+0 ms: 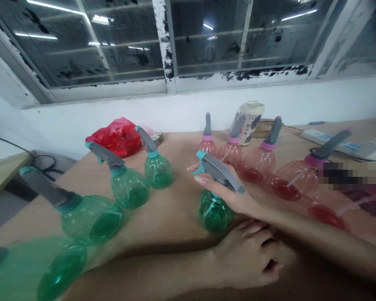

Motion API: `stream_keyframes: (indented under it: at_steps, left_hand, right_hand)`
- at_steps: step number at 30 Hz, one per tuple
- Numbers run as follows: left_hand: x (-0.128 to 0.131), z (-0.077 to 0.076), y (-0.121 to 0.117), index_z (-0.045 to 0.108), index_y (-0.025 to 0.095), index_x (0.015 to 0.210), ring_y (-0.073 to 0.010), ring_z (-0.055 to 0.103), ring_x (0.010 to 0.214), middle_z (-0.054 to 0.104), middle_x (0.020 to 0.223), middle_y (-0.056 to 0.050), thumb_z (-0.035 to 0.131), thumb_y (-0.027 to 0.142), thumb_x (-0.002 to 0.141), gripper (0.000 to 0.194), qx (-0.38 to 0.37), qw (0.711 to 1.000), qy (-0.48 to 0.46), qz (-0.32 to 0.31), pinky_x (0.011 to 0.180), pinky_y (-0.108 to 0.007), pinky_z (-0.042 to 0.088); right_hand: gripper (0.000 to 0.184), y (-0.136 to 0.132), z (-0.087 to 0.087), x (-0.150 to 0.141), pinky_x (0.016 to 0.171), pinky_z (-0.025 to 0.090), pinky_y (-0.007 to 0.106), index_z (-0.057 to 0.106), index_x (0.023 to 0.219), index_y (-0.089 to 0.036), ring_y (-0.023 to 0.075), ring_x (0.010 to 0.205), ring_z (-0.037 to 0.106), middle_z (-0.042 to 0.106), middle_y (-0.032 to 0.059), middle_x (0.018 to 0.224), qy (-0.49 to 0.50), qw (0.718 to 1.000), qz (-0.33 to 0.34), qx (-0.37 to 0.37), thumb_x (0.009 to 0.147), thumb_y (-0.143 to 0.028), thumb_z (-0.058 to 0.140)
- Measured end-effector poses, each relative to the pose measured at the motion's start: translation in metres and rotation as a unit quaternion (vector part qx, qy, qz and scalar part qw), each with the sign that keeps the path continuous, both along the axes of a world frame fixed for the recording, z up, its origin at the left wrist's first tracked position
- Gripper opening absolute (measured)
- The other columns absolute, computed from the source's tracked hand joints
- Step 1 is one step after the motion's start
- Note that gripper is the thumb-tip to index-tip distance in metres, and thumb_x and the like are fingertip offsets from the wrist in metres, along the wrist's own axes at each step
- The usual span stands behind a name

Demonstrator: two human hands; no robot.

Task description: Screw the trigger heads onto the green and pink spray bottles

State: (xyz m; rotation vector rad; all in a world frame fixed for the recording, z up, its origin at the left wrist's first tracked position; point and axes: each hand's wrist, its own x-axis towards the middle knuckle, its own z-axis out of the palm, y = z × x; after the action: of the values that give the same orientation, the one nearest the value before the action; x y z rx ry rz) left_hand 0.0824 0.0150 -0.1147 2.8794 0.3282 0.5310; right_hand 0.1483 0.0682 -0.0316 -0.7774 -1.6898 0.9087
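Observation:
A green spray bottle (214,215) with a grey and teal trigger head stands upright on the table in front of me. My right hand (238,198) is closed around its neck, just under the head, with the index finger and thumb by the teal nozzle end. Below and beside it, my left hand (249,253) lies near the table's front edge, fingers loosely curled, with nothing visible in them. To the left stand several more green spray bottles (130,188) in a row. On the right is a row of several pink spray bottles (258,163) with grey heads and pink collars.
A red plastic bag (117,136) lies at the back left of the table. At the back stand a printed cup (250,121) with a lid and a brown package (265,127). A white power strip (329,142) with cables lies at the right. Behind are a white wall and windows.

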Motion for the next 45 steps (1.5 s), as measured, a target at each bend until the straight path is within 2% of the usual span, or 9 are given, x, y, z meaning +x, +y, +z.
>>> stream_keyframes:
  at_steps: [8,23,26,29,31,34,39,45]
  left_hand:
    - [-0.0002,0.0013,-0.0004,0.057,0.009,0.113,-0.0211,0.053,0.111,0.060,0.116,-0.011,0.043,0.035,0.091,0.037,0.000,1.000,-0.001,0.003,0.099,-0.031,0.039]
    - [0.0001,-0.0017,-0.0009,0.058,0.009,0.112,-0.0207,0.051,0.113,0.060,0.116,-0.011,0.041,0.036,0.092,0.038,0.009,1.000,-0.006,0.006,0.100,-0.029,0.037]
    - [0.0000,-0.0018,-0.0007,0.057,0.009,0.114,-0.0215,0.049,0.118,0.058,0.122,-0.012,0.041,0.035,0.092,0.038,0.009,1.000,-0.001,0.009,0.103,-0.031,0.035]
    - [-0.0002,-0.0011,-0.0004,0.057,0.008,0.114,-0.0219,0.049,0.119,0.057,0.124,-0.013,0.041,0.035,0.092,0.038,0.008,1.000,0.004,0.004,0.104,-0.031,0.034]
    - [-0.0005,-0.0005,-0.0005,0.058,0.007,0.113,-0.0222,0.049,0.119,0.057,0.123,-0.013,0.041,0.035,0.092,0.039,0.008,1.000,0.006,0.002,0.104,-0.031,0.033]
    - [-0.0006,-0.0001,-0.0009,0.057,0.008,0.114,-0.0222,0.049,0.118,0.057,0.123,-0.013,0.041,0.034,0.092,0.038,0.004,1.000,0.001,0.005,0.106,-0.032,0.032]
    - [-0.0002,-0.0010,-0.0013,0.058,0.010,0.112,-0.0228,0.050,0.117,0.058,0.120,-0.011,0.042,0.034,0.092,0.036,0.000,1.000,-0.009,0.005,0.104,-0.033,0.035]
    - [-0.0003,-0.0005,-0.0008,0.057,0.010,0.113,-0.0222,0.051,0.115,0.060,0.118,-0.011,0.043,0.034,0.091,0.036,-0.006,1.000,-0.003,0.003,0.102,-0.033,0.038]
  right_hand:
    - [0.023,-0.0022,0.0030,0.0004,0.070,0.049,0.030,0.061,0.101,-0.026,0.0157,0.081,0.061,0.066,0.0011,0.097,-0.005,1.000,0.001,-0.005,0.080,-0.037,0.061]
    - [0.022,-0.0023,0.0051,0.0003,0.059,0.047,0.028,0.061,0.100,-0.025,0.0144,0.072,0.060,0.067,0.0015,0.096,-0.019,1.000,-0.011,0.001,0.079,-0.033,0.060]
    - [0.018,-0.0013,0.0056,0.0010,0.053,0.044,0.026,0.061,0.094,-0.024,0.0116,0.061,0.056,0.065,-0.0005,0.083,-0.038,0.999,-0.010,0.011,0.079,-0.034,0.061]
    - [0.012,-0.0015,0.0060,0.0019,0.048,0.039,0.023,0.058,0.083,-0.022,0.0083,0.050,0.048,0.055,-0.0054,0.061,-0.051,0.998,-0.023,0.026,0.079,-0.033,0.060]
    - [0.011,-0.0021,0.0062,0.0021,0.047,0.037,0.022,0.057,0.079,-0.021,0.0074,0.047,0.045,0.051,-0.0063,0.057,-0.050,0.998,-0.039,0.031,0.080,-0.032,0.059]
    - [0.011,-0.0014,0.0059,0.0018,0.051,0.041,0.023,0.058,0.082,-0.020,0.0091,0.053,0.050,0.056,-0.0043,0.063,-0.050,0.998,-0.032,0.022,0.082,-0.031,0.057]
    - [0.021,0.0024,0.0025,-0.0009,0.069,0.048,0.028,0.059,0.100,-0.023,0.0145,0.077,0.062,0.065,0.0018,0.093,0.002,1.000,0.005,-0.005,0.081,-0.031,0.058]
    - [0.023,0.0008,0.0017,-0.0022,0.073,0.049,0.030,0.060,0.103,-0.023,0.0156,0.080,0.063,0.066,0.0019,0.090,0.004,1.000,-0.004,0.002,0.081,-0.030,0.058]
